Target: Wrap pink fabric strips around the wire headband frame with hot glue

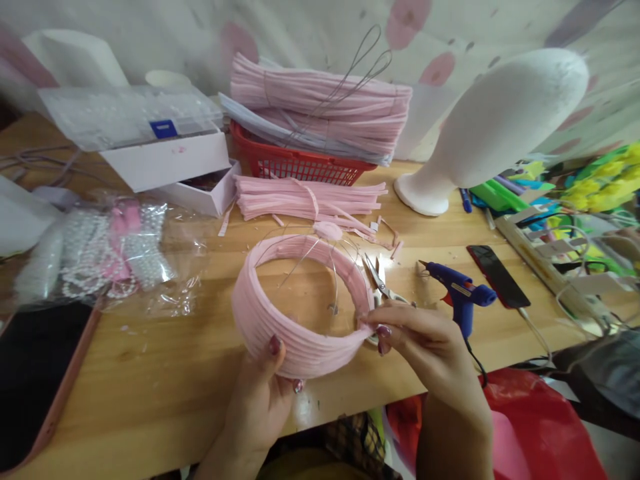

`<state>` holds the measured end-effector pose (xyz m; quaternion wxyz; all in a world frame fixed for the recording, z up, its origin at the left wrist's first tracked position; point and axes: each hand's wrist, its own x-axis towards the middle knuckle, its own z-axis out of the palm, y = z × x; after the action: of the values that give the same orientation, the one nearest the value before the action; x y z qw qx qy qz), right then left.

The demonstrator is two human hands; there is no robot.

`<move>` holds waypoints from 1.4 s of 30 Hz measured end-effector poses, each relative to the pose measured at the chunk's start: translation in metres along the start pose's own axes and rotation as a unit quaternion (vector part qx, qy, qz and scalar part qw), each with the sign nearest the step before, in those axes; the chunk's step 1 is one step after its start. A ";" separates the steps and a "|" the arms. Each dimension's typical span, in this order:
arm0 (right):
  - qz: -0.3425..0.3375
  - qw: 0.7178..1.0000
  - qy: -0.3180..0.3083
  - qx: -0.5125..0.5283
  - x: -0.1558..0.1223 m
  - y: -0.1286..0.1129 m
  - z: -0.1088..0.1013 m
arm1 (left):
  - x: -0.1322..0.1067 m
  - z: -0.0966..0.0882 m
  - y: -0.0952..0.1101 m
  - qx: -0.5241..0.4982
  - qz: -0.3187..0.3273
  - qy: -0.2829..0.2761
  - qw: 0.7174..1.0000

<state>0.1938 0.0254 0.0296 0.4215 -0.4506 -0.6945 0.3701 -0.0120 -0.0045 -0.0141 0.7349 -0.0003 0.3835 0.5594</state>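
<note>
A pink ring (295,350), built up from rows of fuzzy pipe cleaners, is held tilted above the wooden table. My left hand (263,393) grips its near lower edge, thumb on the outer wall. At the ring's right side, my right hand (425,340) pinches the pink strip where it meets the wall. Thin wires and a pink oval pad (327,231) show at the ring's far rim. Scissors (383,283) lie partly hidden behind the ring and my right hand. To the right rests a blue glue gun (460,290).
Behind the ring lies a bundle of pink pipe cleaners (305,199), before a red basket (310,167) piled with more. A white foam head form (500,127) stands at back right. A phone (499,277), bagged pearl beads (115,250) and a tablet (40,373) flank the work area.
</note>
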 end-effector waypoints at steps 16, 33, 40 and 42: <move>0.084 0.993 -0.051 0.068 -0.007 -0.001 -0.001 | -0.005 0.009 0.006 -0.019 -0.024 -0.023 0.999; -0.004 0.993 0.115 -0.003 -0.001 -0.005 0.015 | 0.003 0.012 0.004 -0.001 0.032 -0.178 0.983; -0.037 0.988 0.120 -0.091 -0.005 -0.022 0.045 | -0.004 0.029 -0.016 0.093 0.114 -0.090 0.985; -0.043 0.987 0.108 -0.107 -0.006 -0.022 0.049 | -0.003 0.030 -0.017 0.096 0.137 -0.064 0.984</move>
<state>0.1436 0.0065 0.0296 0.4591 -0.5003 -0.6991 0.2239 0.0186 -0.0004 0.0021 0.6708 0.1587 0.3843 0.6141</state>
